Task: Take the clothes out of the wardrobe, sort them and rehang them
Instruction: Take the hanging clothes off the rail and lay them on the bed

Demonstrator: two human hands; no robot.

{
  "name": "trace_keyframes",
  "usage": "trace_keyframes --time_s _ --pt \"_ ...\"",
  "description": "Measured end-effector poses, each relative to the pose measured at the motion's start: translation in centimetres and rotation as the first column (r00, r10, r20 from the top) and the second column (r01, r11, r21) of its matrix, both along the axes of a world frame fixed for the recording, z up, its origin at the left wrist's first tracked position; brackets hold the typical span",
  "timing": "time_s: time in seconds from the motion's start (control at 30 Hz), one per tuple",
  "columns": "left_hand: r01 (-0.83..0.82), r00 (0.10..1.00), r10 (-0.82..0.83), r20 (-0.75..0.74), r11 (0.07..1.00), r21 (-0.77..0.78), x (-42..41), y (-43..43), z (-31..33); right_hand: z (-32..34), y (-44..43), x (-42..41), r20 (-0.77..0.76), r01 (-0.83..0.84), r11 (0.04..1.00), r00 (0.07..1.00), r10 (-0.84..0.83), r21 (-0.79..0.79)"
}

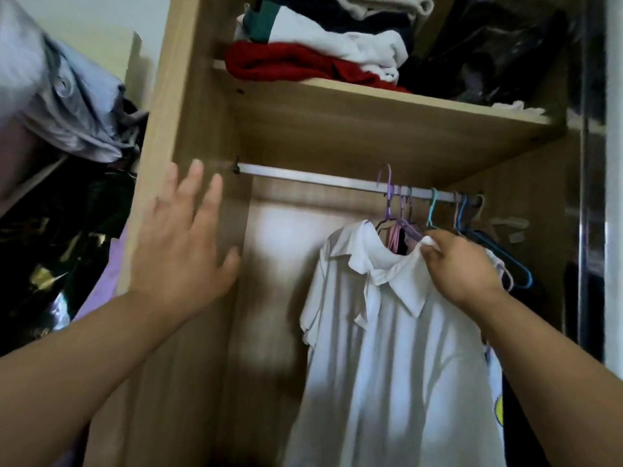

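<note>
Two bare forearms reach up into the light-wood wardrobe [188,96]. The left hand [182,244] is spread, fingers straight, holding nothing, before the side panel; contact is unclear. The right hand [462,267] pinches the neckline of a white short-sleeved collared shirt [387,348], which hangs under the silver metal rail [320,180] among coloured plastic hangers [435,210] bunched at its right end. Most of the rail is bare and a grey-blue heap of garments [67,106] sits outside at left, so emptying looks well advanced; sorting and rehanging apparently remain.
</note>
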State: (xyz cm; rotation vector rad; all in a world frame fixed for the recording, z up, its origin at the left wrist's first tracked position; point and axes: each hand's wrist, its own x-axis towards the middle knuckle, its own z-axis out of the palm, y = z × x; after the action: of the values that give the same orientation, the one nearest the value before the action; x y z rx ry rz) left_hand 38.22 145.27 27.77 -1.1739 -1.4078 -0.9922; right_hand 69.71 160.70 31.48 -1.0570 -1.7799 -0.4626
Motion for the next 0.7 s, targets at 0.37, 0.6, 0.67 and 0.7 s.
trace_keyframes --time_s 0.37,0.6,0.67,0.7 --pt "0.525 0.851 -0.389 0.353 0.634 -0.568 6.8 9.7 -9.0 -10.6 -13.2 4.1 0.087 0.027 0.979 0.996 -0.009 -0.203" --pt "0.694 0.678 -0.57 0.464 0.29 -0.659 7.1 11.4 -17.6 -19.3 -22.7 3.1 0.054 0.335 0.867 0.939 -0.34 -0.37" --pt "0.667 0.659 -0.628 0.415 0.233 -0.708 7.6 10.5 -19.4 -22.3 -25.4 1.6 0.023 0.429 0.797 0.885 -0.465 -0.426" --pt "0.689 0.618 -0.666 0.419 0.203 -0.695 7.8 9.7 -20.2 -23.7 -26.8 0.7 -0.01 0.472 0.757 0.846 -0.534 -0.451"
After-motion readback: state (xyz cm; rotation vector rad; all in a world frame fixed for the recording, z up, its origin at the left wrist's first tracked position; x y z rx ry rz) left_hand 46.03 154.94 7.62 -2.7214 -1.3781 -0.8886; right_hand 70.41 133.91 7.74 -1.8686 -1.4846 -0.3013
